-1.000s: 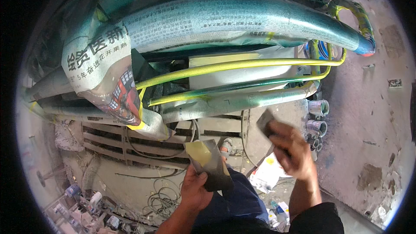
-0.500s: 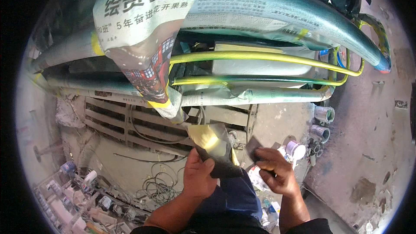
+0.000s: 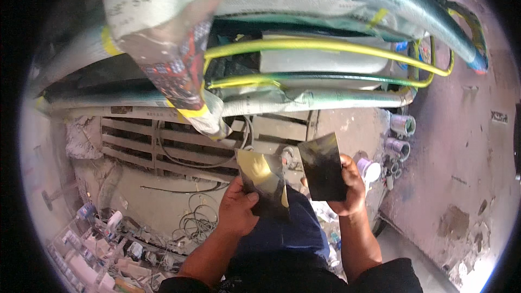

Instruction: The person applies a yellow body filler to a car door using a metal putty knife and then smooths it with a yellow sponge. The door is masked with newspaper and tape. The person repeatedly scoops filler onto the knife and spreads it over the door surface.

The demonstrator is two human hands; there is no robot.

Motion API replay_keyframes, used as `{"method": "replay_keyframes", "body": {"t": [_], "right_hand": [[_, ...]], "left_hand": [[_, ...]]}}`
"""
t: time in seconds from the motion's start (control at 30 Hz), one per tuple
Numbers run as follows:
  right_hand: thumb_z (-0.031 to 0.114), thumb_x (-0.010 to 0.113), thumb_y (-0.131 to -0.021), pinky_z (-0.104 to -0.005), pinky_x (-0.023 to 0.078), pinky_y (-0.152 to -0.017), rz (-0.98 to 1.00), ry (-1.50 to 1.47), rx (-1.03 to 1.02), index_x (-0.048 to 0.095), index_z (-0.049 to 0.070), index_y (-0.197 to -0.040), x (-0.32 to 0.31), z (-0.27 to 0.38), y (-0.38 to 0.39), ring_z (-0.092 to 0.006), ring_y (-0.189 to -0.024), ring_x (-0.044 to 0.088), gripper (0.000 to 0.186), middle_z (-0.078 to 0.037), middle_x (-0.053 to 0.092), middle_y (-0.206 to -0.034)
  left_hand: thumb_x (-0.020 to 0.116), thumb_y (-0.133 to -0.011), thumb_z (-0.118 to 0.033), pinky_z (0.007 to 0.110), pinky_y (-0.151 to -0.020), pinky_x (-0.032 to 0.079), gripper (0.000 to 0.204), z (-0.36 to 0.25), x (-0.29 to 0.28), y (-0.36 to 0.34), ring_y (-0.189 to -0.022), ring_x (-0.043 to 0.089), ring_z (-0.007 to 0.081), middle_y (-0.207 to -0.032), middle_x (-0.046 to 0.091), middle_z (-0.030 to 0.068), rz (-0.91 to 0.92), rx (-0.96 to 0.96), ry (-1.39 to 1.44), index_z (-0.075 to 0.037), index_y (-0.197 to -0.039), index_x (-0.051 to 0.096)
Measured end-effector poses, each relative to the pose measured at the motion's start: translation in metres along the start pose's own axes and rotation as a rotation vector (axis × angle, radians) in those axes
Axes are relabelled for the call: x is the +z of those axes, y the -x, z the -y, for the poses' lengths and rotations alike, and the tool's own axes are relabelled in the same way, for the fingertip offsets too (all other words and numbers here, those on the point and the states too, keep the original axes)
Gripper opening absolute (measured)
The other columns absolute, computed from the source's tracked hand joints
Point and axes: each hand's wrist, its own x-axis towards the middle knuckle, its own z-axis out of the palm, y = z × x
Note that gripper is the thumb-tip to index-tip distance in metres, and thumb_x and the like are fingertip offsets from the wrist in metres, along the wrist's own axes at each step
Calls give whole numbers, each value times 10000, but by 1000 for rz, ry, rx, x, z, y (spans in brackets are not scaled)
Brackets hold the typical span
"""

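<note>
My left hand [image 3: 237,206] is closed on a thin flat putty board [image 3: 270,195], its thumb lying over the face. Yellow paste that looks like putty [image 3: 255,165] is smeared on the board's upper part. In my right hand [image 3: 353,187] is a dark rectangular spreader blade [image 3: 324,168], gripped along its right edge with its broad face showing. The two flat pieces stand apart, side by side above my dark blue trousers [image 3: 290,233]. Beyond them, a tubular frame wrapped in newspaper [image 3: 325,100] carries bare bars coloured yellow and green [image 3: 325,46].
A slatted wooden pallet [image 3: 130,138] lies under the frame. Coiled cable [image 3: 198,220] rests on the floor at left, near cluttered supplies [image 3: 119,260]. Metal cans [image 3: 399,125] stand at right, with a white tub [image 3: 369,171] close to my right hand.
My right hand has turned its spreader blade so the broad face shows, and raised it a little. The left board has shifted slightly left. The frame sits higher in view.
</note>
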Motion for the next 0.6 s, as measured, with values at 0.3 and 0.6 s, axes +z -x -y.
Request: {"method": "replay_keyframes", "body": {"t": [0.3, 0.6], "right_hand": [[232, 632, -898, -600, 458, -939, 108, 6, -141, 569, 74, -1193, 21, -10, 6, -387, -1163, 547, 340, -210, 558, -1241], [70, 685, -834, -437, 397, -1008, 209, 909, -212, 639, 15, -1054, 23, -16, 27, -314, -1168, 554, 231, -193, 609, -1184]], "left_hand": [[559, -877, -11, 473, -1011, 447, 436, 10, 19, -5, -1208, 525, 344, -1292, 522, 221, -35, 86, 34, -22, -1297, 444], [556, -898, -16, 436, -1025, 428, 405, 18, 26, -3, -1179, 542, 260, -1255, 552, 139, -188, 246, -91, -20, -1287, 447]]}}
